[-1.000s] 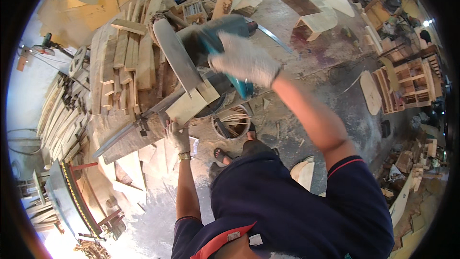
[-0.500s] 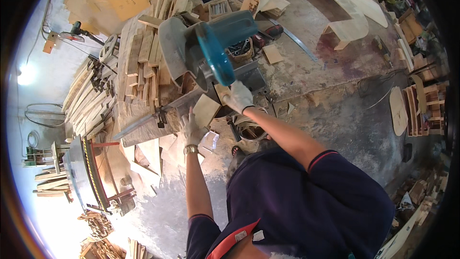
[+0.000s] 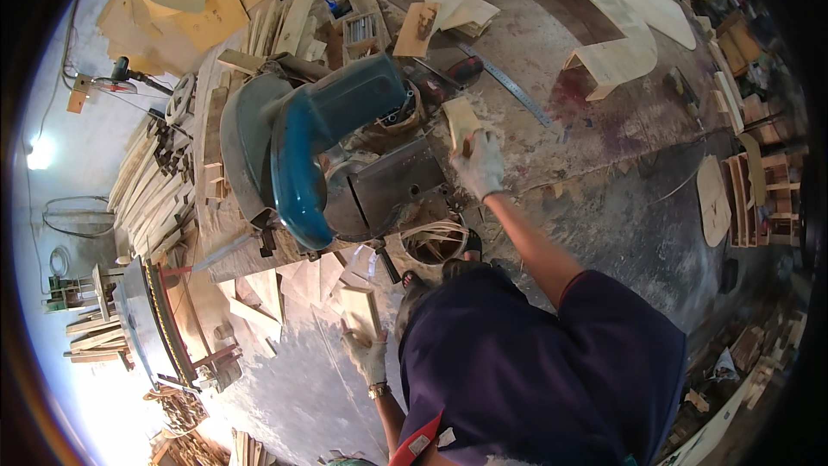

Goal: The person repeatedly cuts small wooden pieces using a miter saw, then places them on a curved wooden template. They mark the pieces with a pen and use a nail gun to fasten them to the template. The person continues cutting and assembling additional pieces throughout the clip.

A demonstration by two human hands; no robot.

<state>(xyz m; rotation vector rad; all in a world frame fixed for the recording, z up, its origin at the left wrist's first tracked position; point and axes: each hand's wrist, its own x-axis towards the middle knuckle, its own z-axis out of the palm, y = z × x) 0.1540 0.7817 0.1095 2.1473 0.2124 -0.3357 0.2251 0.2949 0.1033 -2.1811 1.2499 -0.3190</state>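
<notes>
A blue-handled miter saw (image 3: 297, 168) stands at the workbench edge, its grey metal base (image 3: 401, 179) bare beneath the head. My gloved right hand (image 3: 480, 166), to the right of the saw, is closed on a small pale wood block (image 3: 461, 121) over the benchtop. Low and near my body, my gloved left hand (image 3: 366, 354) grips a flat pale board (image 3: 359, 311), held out over the floor. A watch sits on my left wrist.
Lumber strips (image 3: 297, 17) lie behind the saw. A steel ruler (image 3: 516, 91), a cordless drill (image 3: 464, 71) and a parts tray (image 3: 360, 33) rest on the bench. Below the saw stands a bin of offcuts (image 3: 434, 243). Wood scraps (image 3: 259, 302) lie on the floor.
My left hand has drawn its board down and away from the saw toward my body. My right hand has left the saw and moved right with the wood block. The view has shifted.
</notes>
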